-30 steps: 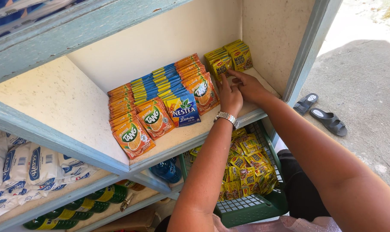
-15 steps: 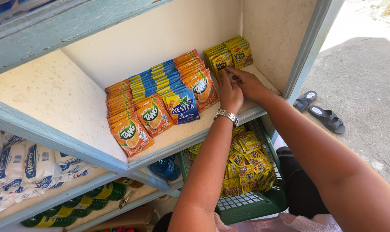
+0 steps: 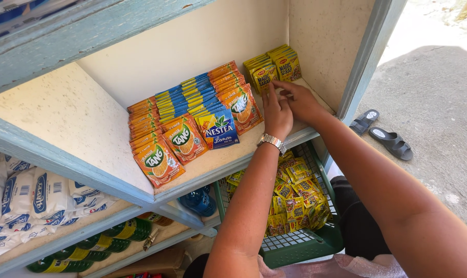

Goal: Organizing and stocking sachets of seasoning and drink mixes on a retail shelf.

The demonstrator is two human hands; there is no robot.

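Shelf [image 3: 79, 128] part stocked: orange sachets [image 3: 161, 159] and blue sachets [image 3: 192, 98] in rows at left, yellow packets [image 3: 274, 67] far right. Both hands meet just near those packets: left hand [image 3: 277, 116], right hand [image 3: 300, 100]. Grip probably pinching something small; cannot tell. Crate [image 3: 295, 242] below holds plenty more yellow packets.

I see bright daylight from the right washing out the pavement [image 3: 439, 103]; the shelf [image 3: 79, 128] sits in soft shade. Focus is sharp, edges slightly bent.
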